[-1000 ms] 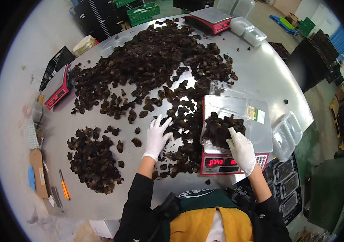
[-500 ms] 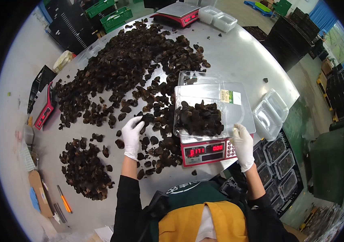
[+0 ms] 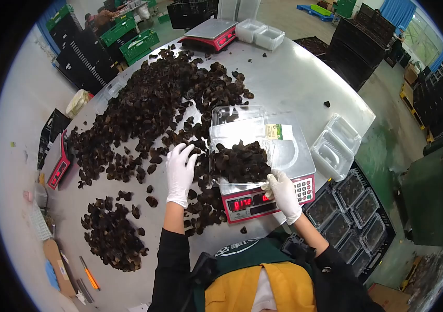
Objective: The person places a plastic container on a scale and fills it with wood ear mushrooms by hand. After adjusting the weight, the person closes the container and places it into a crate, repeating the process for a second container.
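Note:
A clear plastic box (image 3: 238, 129) with its lid folded open rests on a red-framed weighing scale (image 3: 304, 190). Dark wood ear mushrooms (image 3: 240, 161) are heaped in its near half, and a green-and-white label is stuck on it. My gloved right hand (image 3: 284, 196) pinches the box's near right corner, partly covering the red display, which shows 0.172 at left. To the left of the box, my gloved left hand (image 3: 181, 174) has its fingers apart above loose mushrooms (image 3: 204, 200) and holds nothing.
A large mushroom pile (image 3: 151, 93) spreads over the metal table; a smaller heap (image 3: 112, 234) lies at left. Empty clear boxes (image 3: 337, 148) sit right of the scale. Below the right edge, a black crate (image 3: 382, 247) holds filled boxes. Two more scales (image 3: 211, 30) stand at the table's edges.
My right hand has moved left from beside the scale's keypad to the box's near corner. My left hand's fingers have spread, away from the mushroom pieces at their tips. The view has shifted slightly.

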`<state>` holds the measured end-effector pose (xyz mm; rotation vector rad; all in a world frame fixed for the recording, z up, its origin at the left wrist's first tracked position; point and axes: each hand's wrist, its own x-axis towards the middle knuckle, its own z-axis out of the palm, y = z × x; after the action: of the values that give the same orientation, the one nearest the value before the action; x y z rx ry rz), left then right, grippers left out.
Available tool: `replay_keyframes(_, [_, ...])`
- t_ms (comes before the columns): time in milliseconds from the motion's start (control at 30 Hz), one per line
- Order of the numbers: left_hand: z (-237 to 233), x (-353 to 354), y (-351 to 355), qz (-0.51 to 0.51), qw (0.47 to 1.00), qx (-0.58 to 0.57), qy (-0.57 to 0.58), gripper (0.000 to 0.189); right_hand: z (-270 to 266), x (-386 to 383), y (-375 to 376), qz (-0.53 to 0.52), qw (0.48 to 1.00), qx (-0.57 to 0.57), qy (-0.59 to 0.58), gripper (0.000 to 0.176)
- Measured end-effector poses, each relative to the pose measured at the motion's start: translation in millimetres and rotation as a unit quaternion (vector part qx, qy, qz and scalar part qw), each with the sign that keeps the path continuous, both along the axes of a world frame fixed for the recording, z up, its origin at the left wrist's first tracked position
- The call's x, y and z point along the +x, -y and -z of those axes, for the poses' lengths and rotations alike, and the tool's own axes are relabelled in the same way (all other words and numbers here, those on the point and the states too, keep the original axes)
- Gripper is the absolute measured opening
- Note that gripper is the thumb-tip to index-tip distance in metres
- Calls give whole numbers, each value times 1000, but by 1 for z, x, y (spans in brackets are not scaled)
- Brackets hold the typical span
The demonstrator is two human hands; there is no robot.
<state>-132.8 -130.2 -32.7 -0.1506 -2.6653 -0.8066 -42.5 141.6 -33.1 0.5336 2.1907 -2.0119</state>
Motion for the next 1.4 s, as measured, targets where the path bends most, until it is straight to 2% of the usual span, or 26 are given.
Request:
replay_keyframes(33, [0,-4,-3,26,999,43,-9,29,3,-3,-1,1,1000,-2,-3,29])
replay_keyframes(100, [1,-16,-15,48,972,218,76,32,14,-8,-5,27,993,-111,-20,25])
replay_keyframes(167, [14,-36,-24,37,912,345,218,43,1,-7,-14,9,993,-113,-22,23])
replay_keyframes(233, [18,-47,-33,75,859,446,240,55,-7,-6,-22,-5,994,-103,16,19])
replay_keyframes(267, [20,-47,-33,114,822,518,207,63,-4,-5,-23,-5,994,-109,6,20])
replay_keyframes(300, [12,-44,-41,76,775,602,178,62,-2,-3,-25,-1,994,-108,3,20])
replay_keyframes(367, [4,-32,-34,167,703,679,128,57,3,2,-30,-1,994,-108,-35,33])
replay_keyframes(400, [1,-22,-25,231,745,619,94,49,25,3,-40,-25,990,-129,-44,46])
replay_keyframes(433, [3,-8,-17,212,888,408,-2,40,19,5,-38,-24,990,-131,-42,46])
replay_keyframes(500, [-16,25,-3,268,928,254,-44,44,1,10,-33,-4,963,-262,-59,49])
replay_keyframes(533, [-23,46,-4,234,952,196,-18,34,2,11,-35,-13,962,-269,-50,41])
replay_keyframes(567, [-25,63,-10,200,970,136,6,29,0,9,-35,-9,962,-269,-50,41])
replay_keyframes(600, [-21,76,-18,169,971,160,48,34,-3,6,-34,-42,980,-194,-29,36])
replay_keyframes(633, [-19,89,-25,113,947,249,172,31,-5,5,-34,-74,990,-116,-7,31])
replay_keyframes(667, [-7,96,-27,97,891,389,215,32,-6,6,-32,-64,988,-137,-15,27])
replay_keyframes(700, [4,99,-30,79,812,518,256,35,6,3,-32,-67,985,-158,-23,27])
replay_keyframes(733, [-5,102,-37,65,778,563,272,35,8,3,-31,-63,984,-163,-17,27])
replay_keyframes(800, [-11,105,-45,41,763,588,265,35,6,3,-30,-56,985,-162,-12,28])
replay_keyframes(833, [-13,106,-49,34,757,599,260,34,4,1,-26,-53,987,-143,-50,19])
replay_keyframes(867, [-13,105,-49,38,729,627,271,36,-2,-2,-29,-74,991,-112,0,17])
replay_keyframes(967, [-10,103,-44,71,684,663,294,41,-2,5,-28,-32,992,-118,0,15])
replay_keyframes(1100, [-23,102,-57,37,705,649,283,46,-11,22,-31,-20,991,-133,-29,16])
replay_keyframes(1167, [-39,96,-72,73,748,613,245,47,-28,27,-38,23,997,-52,-45,16])
replay_keyframes(1300, [-54,78,-94,163,774,579,199,47,-42,41,-59,118,978,119,-123,13])
replay_keyframes(1367, [-65,76,-109,163,772,583,195,49,-77,52,-58,162,977,44,-133,13])
replay_keyframes(1400, [-68,76,-114,181,759,594,197,50,-78,55,-62,175,971,46,-156,13])
